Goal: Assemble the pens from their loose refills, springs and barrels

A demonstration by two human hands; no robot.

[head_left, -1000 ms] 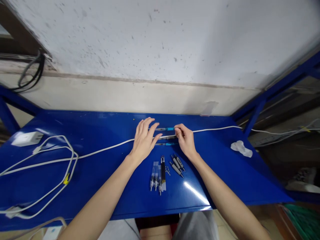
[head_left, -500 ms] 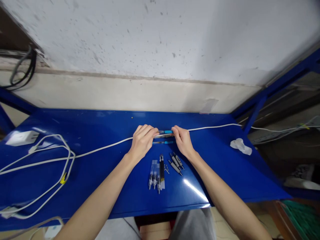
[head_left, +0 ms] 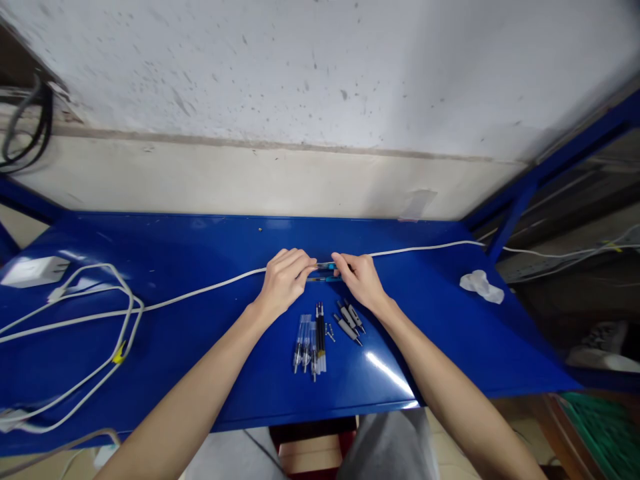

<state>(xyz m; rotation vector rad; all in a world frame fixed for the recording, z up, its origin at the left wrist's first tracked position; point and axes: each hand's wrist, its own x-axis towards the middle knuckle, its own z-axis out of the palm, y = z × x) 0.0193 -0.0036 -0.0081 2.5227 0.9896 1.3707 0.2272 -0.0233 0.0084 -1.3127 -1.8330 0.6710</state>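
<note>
My left hand is closed on the clear end of a pen. My right hand pinches the same pen at its blue part, so it lies level between both hands. Just below, a second blue pen lies across the gap, its ends partly covered by my fingers. Nearer to me are several clear pen barrels, dark ink refills and small metal springs. Right of these, several grey grip sections with dark tips are grouped on the blue table.
A white cable runs across the table behind my hands and loops at the left beside a white adapter. Crumpled white tissue lies at the right. A spotted wall stands behind the table, with blue frame bars at the side.
My right hand has moved left, so less of the held pen shows between my hands. The whole view has shifted slightly. The loose pen parts stay in place.
</note>
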